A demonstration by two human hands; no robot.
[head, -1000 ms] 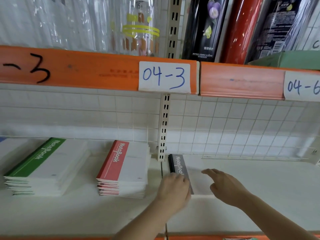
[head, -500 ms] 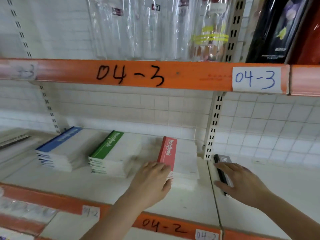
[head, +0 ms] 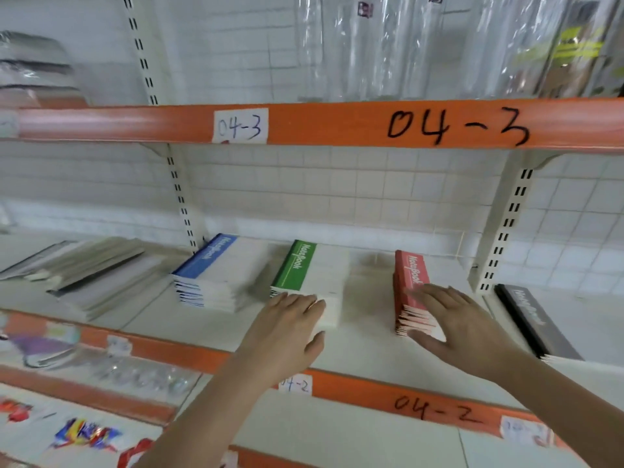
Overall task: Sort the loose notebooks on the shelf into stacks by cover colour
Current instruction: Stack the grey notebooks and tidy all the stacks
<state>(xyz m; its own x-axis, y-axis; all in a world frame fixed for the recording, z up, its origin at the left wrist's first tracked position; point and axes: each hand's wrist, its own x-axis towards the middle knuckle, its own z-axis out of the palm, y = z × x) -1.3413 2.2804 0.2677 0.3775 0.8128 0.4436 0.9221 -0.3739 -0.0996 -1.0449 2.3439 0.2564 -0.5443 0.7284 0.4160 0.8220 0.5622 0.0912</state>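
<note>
Four stacks of white-covered paper notebooks carry coloured spine bands: blue [head: 216, 256], green [head: 297, 265], red [head: 410, 275] and black [head: 530, 315], on a white metal shelf [head: 364, 352] edged in orange, before white gridded wire backing [head: 337, 187].

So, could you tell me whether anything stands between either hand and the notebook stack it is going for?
Nothing visible does. The left hand already lies with straight fingers on the green stack, and the right hand lies flat on the red stack.
</note>
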